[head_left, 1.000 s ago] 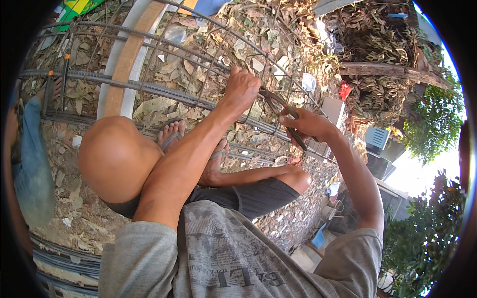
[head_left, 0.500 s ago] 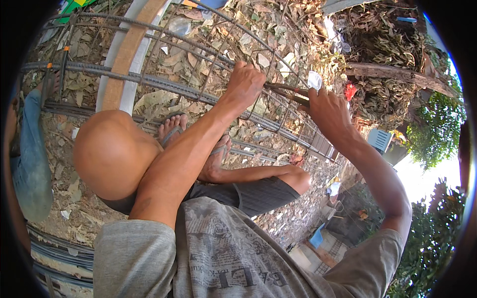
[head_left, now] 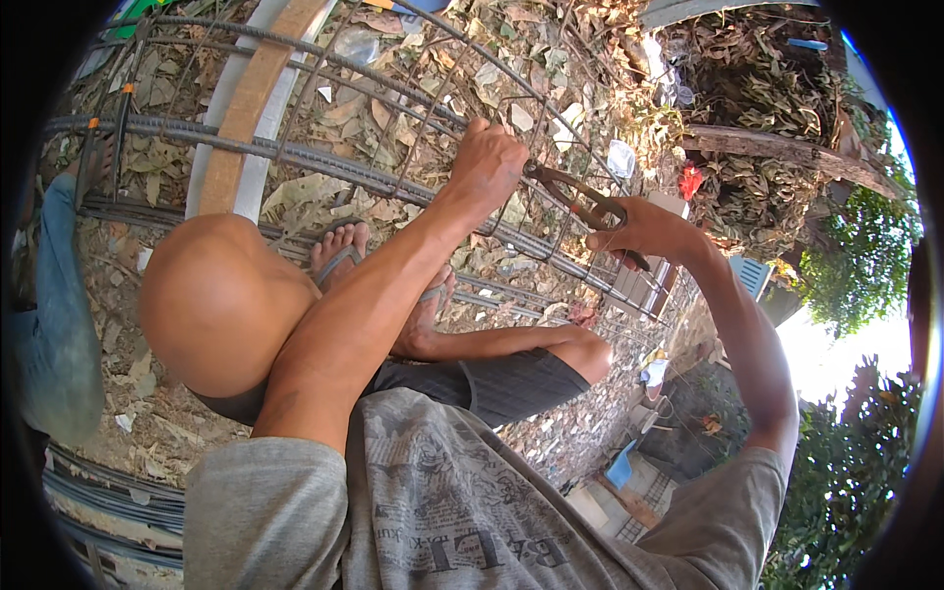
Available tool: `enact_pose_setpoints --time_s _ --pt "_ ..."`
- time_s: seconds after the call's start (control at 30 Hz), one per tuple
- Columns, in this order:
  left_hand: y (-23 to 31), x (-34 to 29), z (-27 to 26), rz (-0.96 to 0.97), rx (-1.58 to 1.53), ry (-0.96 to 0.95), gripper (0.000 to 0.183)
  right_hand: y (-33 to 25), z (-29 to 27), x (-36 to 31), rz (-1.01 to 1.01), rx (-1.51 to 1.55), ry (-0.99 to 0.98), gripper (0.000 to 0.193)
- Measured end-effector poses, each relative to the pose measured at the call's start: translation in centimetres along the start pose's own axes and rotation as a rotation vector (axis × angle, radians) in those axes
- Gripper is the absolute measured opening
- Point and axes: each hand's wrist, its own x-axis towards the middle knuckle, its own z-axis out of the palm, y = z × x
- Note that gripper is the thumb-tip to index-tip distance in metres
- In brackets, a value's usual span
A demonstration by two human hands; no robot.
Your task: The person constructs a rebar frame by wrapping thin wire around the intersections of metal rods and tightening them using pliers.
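My left hand [head_left: 489,162] is a closed fist at the upper bars of a rebar cage [head_left: 383,184]. What its fingers hold is hidden. My right hand [head_left: 644,231] grips rusty-looking pincers [head_left: 553,180], the handles spread apart. The jaws of the pincers point left, close beside my left fist, over the bars. Whether the jaws touch a wire or a bar is too small to tell. Thin stirrups [head_left: 421,133] cross the long ribbed bars of the cage.
A wooden plank [head_left: 252,113] lies under the cage at left. A person's jeans-clad leg [head_left: 64,305] is at the far left. Dry leaves cover the ground. A log [head_left: 777,146] and a blue crate [head_left: 749,276] stand at right. More bars [head_left: 118,501] lie at lower left.
My right hand has come down and turned, and the pincers' handles have spread wider, the lower one swinging down. My left hand has hardly moved.
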Motion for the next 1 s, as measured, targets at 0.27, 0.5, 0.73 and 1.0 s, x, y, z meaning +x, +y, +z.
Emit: enact_pose_setpoints --time_s 0.27,0.5,0.73,1.0 --pt "0.1 0.3 -0.2 -0.019 0.009 -0.025 0.024 0.9 2.4 -0.7 -0.159 -0.527 0.595 0.043" --pt "0.5 0.3 -0.8 -0.048 0.003 -0.073 0.024 1.6 2.7 -1.1 -0.271 -1.024 0.91 0.055" --pt "0.1 0.1 -0.4 -0.046 -0.007 -0.048 0.027 2.3 0.7 -0.3 0.312 0.214 0.05 0.079" --pt "4.0 0.3 -1.6 0.013 0.16 -0.028 0.038 2.1 -0.3 -1.6 0.152 0.037 0.153 0.068"
